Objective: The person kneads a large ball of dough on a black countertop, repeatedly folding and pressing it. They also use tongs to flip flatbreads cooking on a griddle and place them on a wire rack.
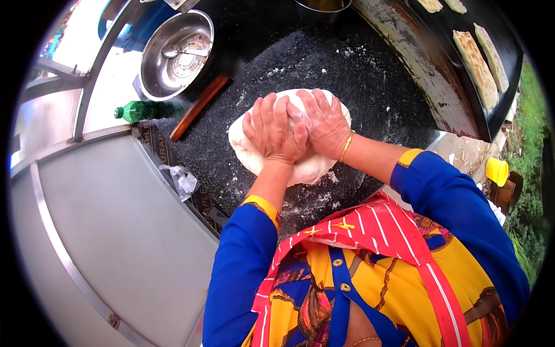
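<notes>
A large mound of white dough [303, 171] lies on a black, flour-dusted worktop [368, 86]. Both palms press on top of it. My left hand [275, 130] rests on its left and middle part with the fingers pointing away from me. My right hand [323, 121], with a gold bangle at the wrist, lies on the upper right part, and its thumb side meets my left hand. Neither hand grips the dough; the fingers are slightly spread. A reddish-brown wooden rolling pin [199, 107] lies to the left of the dough, apart from it.
A steel basin [147, 65] holding a spoon [171, 51] stands upper left, near a green plastic bottle [136, 111]. A crumpled plastic bag [184, 182] lies at the left edge. Another metal bowl [323, 9] is at the far side. At right, a griddle [507, 47] carries several flatbreads [477, 69].
</notes>
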The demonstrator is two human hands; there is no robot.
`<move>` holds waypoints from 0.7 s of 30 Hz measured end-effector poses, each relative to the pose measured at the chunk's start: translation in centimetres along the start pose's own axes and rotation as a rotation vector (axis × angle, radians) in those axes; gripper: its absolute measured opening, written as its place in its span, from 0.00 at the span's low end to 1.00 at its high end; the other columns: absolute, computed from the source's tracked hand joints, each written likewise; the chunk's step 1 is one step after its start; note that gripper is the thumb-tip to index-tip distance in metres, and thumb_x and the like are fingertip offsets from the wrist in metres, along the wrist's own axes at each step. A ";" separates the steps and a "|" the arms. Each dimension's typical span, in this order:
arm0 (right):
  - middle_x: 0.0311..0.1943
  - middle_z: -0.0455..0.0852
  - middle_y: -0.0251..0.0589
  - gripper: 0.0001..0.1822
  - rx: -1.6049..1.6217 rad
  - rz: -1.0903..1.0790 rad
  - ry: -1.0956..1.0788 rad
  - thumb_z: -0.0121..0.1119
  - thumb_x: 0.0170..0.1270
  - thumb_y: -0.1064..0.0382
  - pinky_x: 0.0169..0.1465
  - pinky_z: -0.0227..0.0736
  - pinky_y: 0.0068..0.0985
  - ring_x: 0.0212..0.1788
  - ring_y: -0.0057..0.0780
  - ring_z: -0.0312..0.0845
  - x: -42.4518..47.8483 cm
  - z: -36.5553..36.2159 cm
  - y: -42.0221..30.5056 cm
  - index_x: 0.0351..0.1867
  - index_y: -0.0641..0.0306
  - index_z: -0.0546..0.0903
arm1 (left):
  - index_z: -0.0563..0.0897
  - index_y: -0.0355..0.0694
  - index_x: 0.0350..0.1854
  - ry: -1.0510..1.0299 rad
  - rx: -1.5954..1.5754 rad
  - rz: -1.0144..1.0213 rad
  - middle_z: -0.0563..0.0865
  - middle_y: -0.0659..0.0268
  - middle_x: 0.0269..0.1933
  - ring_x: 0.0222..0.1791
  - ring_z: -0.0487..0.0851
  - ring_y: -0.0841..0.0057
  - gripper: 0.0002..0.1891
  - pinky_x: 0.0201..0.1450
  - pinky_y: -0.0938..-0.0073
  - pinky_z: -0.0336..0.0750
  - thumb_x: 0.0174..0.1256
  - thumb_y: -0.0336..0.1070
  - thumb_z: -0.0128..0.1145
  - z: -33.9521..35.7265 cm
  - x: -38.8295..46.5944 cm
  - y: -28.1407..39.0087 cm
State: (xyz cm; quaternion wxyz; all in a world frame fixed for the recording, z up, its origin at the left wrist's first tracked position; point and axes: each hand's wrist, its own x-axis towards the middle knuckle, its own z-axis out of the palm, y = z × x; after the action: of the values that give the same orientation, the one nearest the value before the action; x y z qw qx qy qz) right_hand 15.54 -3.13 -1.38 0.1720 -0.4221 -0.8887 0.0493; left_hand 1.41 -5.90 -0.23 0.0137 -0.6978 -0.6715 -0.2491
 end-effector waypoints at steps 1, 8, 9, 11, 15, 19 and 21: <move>0.67 0.68 0.46 0.28 -0.011 0.017 -0.029 0.52 0.65 0.53 0.52 0.68 0.51 0.64 0.47 0.64 1.6 0.1 0.6 0.68 0.46 0.72 | 0.77 0.49 0.59 0.007 -0.017 -0.008 0.77 0.62 0.62 0.67 0.70 0.58 0.29 0.70 0.46 0.51 0.61 0.60 0.46 0.6 1.7 -0.6; 0.54 0.75 0.41 0.22 -0.019 0.212 -0.211 0.51 0.69 0.57 0.52 0.76 0.44 0.58 0.40 0.72 9.4 0.6 2.6 0.64 0.52 0.72 | 0.83 0.46 0.50 0.110 0.056 -0.045 0.86 0.63 0.48 0.51 0.81 0.63 0.19 0.58 0.59 0.66 0.68 0.52 0.49 4.2 8.7 -3.2; 0.54 0.75 0.41 0.23 -0.009 0.234 -0.252 0.50 0.70 0.57 0.50 0.76 0.44 0.57 0.41 0.72 10.1 0.7 3.1 0.66 0.51 0.71 | 0.83 0.45 0.48 0.156 0.082 -0.043 0.86 0.64 0.46 0.47 0.81 0.63 0.19 0.55 0.60 0.68 0.69 0.52 0.49 4.7 9.6 -3.3; 0.55 0.75 0.40 0.23 0.062 0.281 -0.215 0.48 0.71 0.57 0.53 0.77 0.43 0.60 0.39 0.72 11.3 0.5 3.5 0.67 0.49 0.70 | 0.83 0.48 0.49 0.124 0.170 -0.099 0.86 0.67 0.44 0.47 0.81 0.66 0.20 0.54 0.61 0.67 0.68 0.56 0.50 4.8 10.9 -3.4; 0.62 0.73 0.45 0.32 0.349 0.249 -0.486 0.61 0.62 0.55 0.67 0.68 0.42 0.65 0.46 0.69 11.9 -1.5 4.7 0.69 0.50 0.69 | 0.85 0.49 0.43 -0.436 0.191 -0.356 0.87 0.63 0.48 0.51 0.82 0.62 0.24 0.55 0.57 0.67 0.76 0.56 0.35 1.3 11.9 -2.6; 0.69 0.70 0.46 0.47 0.645 0.103 -0.427 0.77 0.45 0.45 0.71 0.63 0.41 0.69 0.51 0.64 7.5 -6.2 7.4 0.71 0.42 0.70 | 0.82 0.45 0.35 -0.082 0.116 -0.004 0.84 0.64 0.38 0.45 0.80 0.62 0.21 0.51 0.59 0.67 0.75 0.50 0.38 -3.8 5.0 0.3; 0.67 0.70 0.45 0.47 0.601 0.130 -0.577 0.78 0.43 0.44 0.70 0.64 0.44 0.67 0.54 0.63 3.9 -7.0 7.3 0.69 0.42 0.71 | 0.82 0.46 0.33 -0.036 0.075 0.052 0.82 0.67 0.35 0.42 0.79 0.65 0.16 0.48 0.63 0.65 0.72 0.47 0.44 -4.9 1.4 2.4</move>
State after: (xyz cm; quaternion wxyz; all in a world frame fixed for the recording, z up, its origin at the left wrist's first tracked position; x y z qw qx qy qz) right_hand 21.03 4.10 4.51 0.0283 -0.3771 -0.8181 0.4333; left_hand 2.06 -6.55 5.34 0.0342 -0.7183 -0.6622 -0.2107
